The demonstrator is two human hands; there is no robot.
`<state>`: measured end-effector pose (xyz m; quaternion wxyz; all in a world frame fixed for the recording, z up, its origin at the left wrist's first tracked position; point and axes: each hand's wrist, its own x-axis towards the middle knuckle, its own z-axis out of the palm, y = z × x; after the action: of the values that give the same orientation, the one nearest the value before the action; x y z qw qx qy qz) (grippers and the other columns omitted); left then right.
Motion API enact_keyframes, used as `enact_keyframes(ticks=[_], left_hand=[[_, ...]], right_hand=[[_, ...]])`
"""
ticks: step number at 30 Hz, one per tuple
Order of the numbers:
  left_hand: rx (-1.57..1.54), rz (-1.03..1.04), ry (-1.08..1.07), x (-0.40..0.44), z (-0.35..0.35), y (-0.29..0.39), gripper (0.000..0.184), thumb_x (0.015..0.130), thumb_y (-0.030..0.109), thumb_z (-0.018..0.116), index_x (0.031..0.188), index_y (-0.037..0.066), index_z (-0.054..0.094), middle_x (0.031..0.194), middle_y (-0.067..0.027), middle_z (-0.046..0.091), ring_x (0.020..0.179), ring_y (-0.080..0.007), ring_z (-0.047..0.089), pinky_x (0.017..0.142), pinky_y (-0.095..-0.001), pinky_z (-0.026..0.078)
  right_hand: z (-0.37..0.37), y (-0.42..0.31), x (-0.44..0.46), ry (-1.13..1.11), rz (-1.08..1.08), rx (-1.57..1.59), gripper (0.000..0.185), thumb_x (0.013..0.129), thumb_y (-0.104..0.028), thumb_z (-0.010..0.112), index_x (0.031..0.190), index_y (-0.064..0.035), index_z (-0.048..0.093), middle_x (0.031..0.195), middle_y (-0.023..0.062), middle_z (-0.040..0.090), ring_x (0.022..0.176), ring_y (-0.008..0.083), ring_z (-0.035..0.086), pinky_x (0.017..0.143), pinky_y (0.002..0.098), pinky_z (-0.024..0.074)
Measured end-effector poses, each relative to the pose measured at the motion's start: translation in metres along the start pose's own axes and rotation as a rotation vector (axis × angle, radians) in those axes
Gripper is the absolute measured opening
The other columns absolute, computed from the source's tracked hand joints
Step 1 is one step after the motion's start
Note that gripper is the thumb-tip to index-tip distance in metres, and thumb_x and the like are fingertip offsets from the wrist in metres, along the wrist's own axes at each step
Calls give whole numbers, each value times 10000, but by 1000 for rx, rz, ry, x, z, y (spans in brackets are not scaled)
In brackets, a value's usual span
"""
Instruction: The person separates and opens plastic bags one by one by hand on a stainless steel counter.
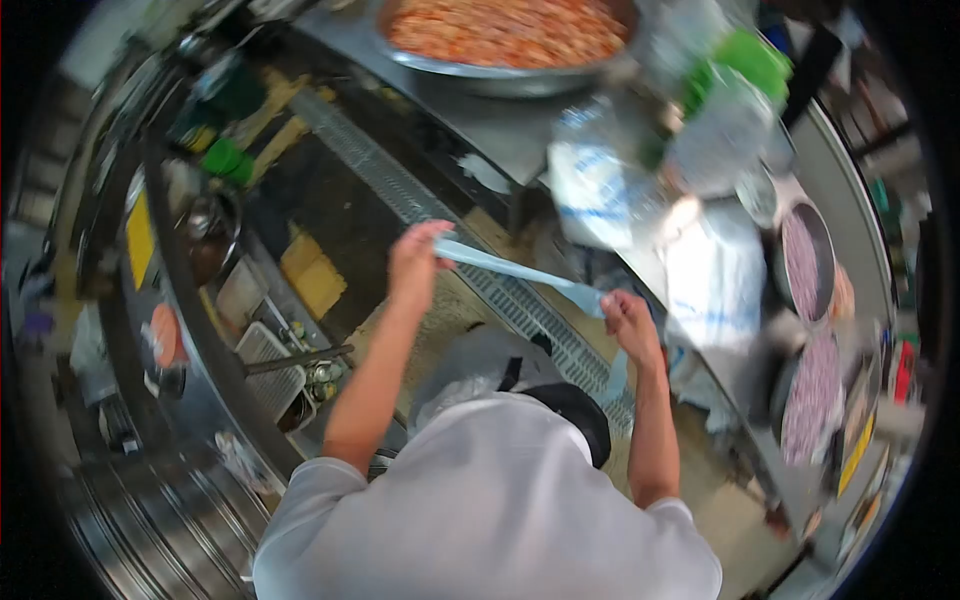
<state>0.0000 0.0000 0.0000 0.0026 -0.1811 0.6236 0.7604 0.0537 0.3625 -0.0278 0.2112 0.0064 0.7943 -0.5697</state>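
Observation:
A light blue strip (515, 268) of thin, soft-looking material is stretched between my two hands, in front of my body and above the floor. My left hand (416, 262) pinches its left end. The fingers of my right hand (628, 318) are closed on the other end, where the strip widens, and a loose tail hangs below that hand. Whether it is plastic or cloth, I cannot tell. To the right of my right hand lies a white plastic package (712, 275) with blue print, on the steel counter.
A large metal bowl (490, 75) of orange-red chopped food stands on the counter ahead. Right of me are pans of pinkish food (812, 395) and a green bag (735, 70). A floor drain grate (520, 305) runs below my hands. Stacked steel containers (165, 515) stand at left.

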Motion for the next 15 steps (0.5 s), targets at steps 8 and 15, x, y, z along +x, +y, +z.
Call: enact_keyframes(ticks=[8,15], left_hand=[[266,-154,-593,-61,16,-16,242,963,175,602,1142,13,606,908,-35,659,723,-109,606,612,-277,520],[-621,-27,208,-62,-56,-11,186,991,165,550,1069,16,631,882,-77,693,687,-176,669,571,-293,523]], right_hand=[[93,-130,77,-318,-256,-17,201,964,-186,594,923,8,629,694,71,583,674,122,505,636,311,447],[175,-90,114,-664,-387,-132,246,974,-252,597,953,-7,607,730,99,571,704,174,527,669,346,453]])
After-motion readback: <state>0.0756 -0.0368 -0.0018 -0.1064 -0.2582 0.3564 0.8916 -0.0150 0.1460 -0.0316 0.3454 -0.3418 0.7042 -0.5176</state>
